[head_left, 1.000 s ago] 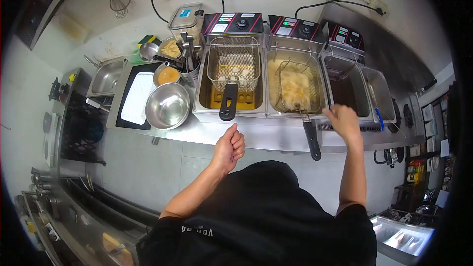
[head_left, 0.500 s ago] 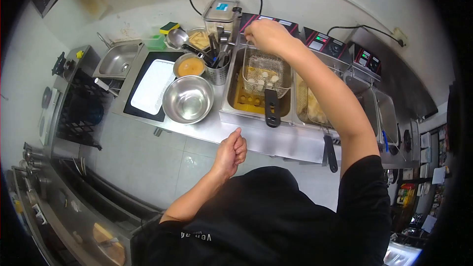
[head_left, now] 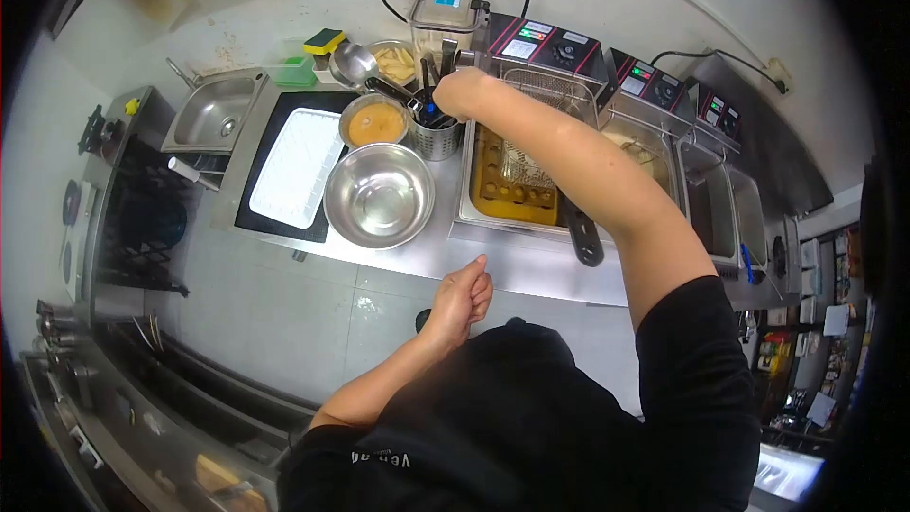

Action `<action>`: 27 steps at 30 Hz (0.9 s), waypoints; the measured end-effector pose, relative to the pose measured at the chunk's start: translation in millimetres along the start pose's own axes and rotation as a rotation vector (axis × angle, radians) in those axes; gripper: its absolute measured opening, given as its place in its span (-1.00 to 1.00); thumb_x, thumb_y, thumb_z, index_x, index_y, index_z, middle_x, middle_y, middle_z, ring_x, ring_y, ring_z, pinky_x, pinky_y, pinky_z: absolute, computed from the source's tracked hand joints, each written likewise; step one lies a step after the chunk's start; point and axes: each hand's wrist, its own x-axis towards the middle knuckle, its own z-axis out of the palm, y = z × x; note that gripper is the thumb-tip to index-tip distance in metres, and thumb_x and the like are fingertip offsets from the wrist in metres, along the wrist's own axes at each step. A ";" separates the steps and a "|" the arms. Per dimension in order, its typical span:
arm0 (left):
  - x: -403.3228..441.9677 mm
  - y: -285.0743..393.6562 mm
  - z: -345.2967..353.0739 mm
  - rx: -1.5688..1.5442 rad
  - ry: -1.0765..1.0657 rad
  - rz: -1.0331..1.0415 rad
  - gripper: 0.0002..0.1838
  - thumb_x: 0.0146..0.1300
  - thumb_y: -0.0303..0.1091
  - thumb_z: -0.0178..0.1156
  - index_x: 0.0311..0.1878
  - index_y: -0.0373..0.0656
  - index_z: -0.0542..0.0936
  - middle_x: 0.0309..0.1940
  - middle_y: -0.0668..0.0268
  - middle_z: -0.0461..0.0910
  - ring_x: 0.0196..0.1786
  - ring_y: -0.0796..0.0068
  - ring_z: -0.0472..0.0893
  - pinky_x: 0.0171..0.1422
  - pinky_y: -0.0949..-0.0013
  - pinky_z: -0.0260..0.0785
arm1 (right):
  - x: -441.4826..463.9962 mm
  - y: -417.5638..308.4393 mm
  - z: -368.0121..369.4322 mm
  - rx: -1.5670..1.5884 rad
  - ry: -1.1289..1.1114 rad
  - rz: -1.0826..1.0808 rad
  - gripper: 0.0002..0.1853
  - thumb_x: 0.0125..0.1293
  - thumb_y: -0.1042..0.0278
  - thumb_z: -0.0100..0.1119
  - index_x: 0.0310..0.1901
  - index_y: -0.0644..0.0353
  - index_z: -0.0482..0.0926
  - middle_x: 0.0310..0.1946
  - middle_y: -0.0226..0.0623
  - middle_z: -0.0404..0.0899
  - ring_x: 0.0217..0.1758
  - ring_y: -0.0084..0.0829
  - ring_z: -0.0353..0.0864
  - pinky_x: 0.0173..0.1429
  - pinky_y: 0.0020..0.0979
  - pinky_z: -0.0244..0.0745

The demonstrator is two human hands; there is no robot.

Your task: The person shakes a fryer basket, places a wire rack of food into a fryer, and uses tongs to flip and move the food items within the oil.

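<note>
My right hand is over the perforated steel utensil holder, its fingers curled down among the dark handles. Which utensil they grip, if any, is hidden. My left hand hovers before the counter edge, closed in a loose fist with the thumb on top and nothing visible in it. Left of the holder stand a bowl of orange-brown liquid and a steel mixing bowl. To the right, a wire fryer basket with a black handle sits in the oil fryer, partly hidden by my right forearm.
A white tray lies on a black board at the left, beside a small sink. Behind are a ladle, a bowl of pale strips and a lidded clear container. More fryer wells continue right.
My right hand has moved left from above the fryer basket to the utensil holder. My left hand stays closed in nearly the same place. The view has shifted slightly.
</note>
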 end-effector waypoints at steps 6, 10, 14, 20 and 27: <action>13.4 18.5 -5.5 0.203 -0.143 -0.166 -0.47 0.44 0.01 -0.10 -0.66 -0.02 0.18 -0.69 0.46 0.14 -0.71 0.66 0.02 -0.66 0.51 -0.18 | -11.6 20.4 -26.1 0.013 0.042 0.008 -0.70 -0.07 0.33 0.29 -0.23 0.19 0.69 -0.24 -0.13 0.68 -0.13 -0.18 0.67 -0.12 -0.20 0.57; 31.5 22.0 18.0 0.240 -0.397 -0.233 -0.53 0.45 0.09 -0.18 -0.28 -0.15 0.42 -0.48 0.31 0.45 -0.64 0.62 0.28 -0.57 0.55 0.11 | -72.5 50.5 -79.4 0.040 0.080 0.091 -0.68 -0.03 0.26 0.28 -0.21 0.22 0.67 -0.24 -0.08 0.66 -0.15 -0.16 0.66 -0.10 -0.20 0.56; 61.0 15.1 53.3 0.164 -0.580 -0.225 -0.44 0.44 0.14 -0.21 0.14 -0.20 0.32 -0.19 0.17 0.56 -0.42 0.49 0.55 -0.29 0.42 0.47 | -106.2 75.9 -96.8 0.035 0.040 0.121 -0.54 0.01 0.17 0.33 0.00 0.10 0.61 -0.22 -0.16 0.66 -0.11 -0.17 0.64 -0.03 -0.21 0.53; 85.6 14.9 97.1 0.059 -0.503 -0.280 -0.66 0.41 -0.22 0.05 0.15 -0.12 0.32 0.00 0.07 0.55 -0.26 0.53 0.59 -0.19 0.44 0.51 | -154.0 126.6 -79.7 0.166 0.412 0.025 -0.61 0.12 0.18 0.27 -0.03 0.18 0.60 -0.27 -0.11 0.65 -0.20 -0.18 0.64 -0.09 -0.21 0.52; 87.6 16.7 96.1 0.298 -0.441 -0.214 -0.64 0.37 -0.32 0.10 0.16 -0.19 0.31 -0.09 0.20 0.59 -0.05 0.56 0.52 0.01 0.45 0.39 | -229.4 197.2 -12.8 0.193 0.545 0.087 -0.66 0.15 0.24 0.25 -0.12 0.31 0.58 -0.42 -0.07 0.60 -0.35 -0.20 0.62 -0.22 -0.28 0.49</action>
